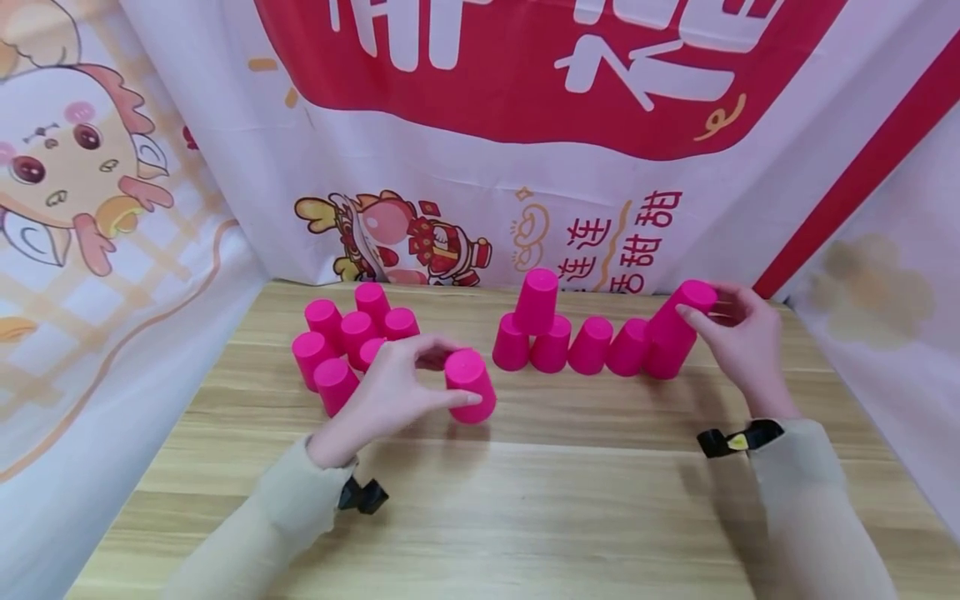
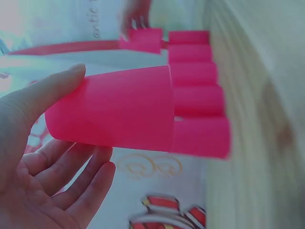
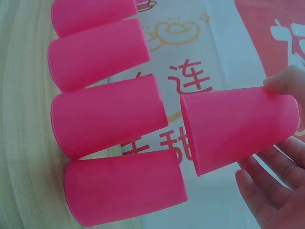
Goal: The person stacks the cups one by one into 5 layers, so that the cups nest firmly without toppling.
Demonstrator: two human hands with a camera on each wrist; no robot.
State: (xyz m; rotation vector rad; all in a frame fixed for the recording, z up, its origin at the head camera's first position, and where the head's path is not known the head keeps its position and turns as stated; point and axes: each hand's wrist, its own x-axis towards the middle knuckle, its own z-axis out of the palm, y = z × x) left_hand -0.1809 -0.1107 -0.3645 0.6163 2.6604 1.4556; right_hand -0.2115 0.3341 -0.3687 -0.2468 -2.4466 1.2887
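Note:
My left hand (image 1: 397, 387) holds an upside-down pink cup (image 1: 470, 387) between thumb and fingers, raised off the table, left of and nearer than the row. My right hand (image 1: 742, 342) grips another upside-down pink cup (image 1: 686, 304) above the right end of the row. In the right wrist view, a narrow gap shows between this held cup (image 3: 238, 129) and the tops of the two end cups (image 3: 126, 188). Several upside-down cups (image 1: 590, 344) stand side by side in that row. One cup (image 1: 536, 302) sits on top of the two leftmost.
A cluster of several upside-down pink cups (image 1: 324, 317) stands at the left of the wooden table (image 1: 540, 517), partly hidden by my left hand. Printed cloth (image 1: 450, 150) hangs behind the table, with more cloth at both sides. Each wrist wears a black strap (image 1: 738, 440).

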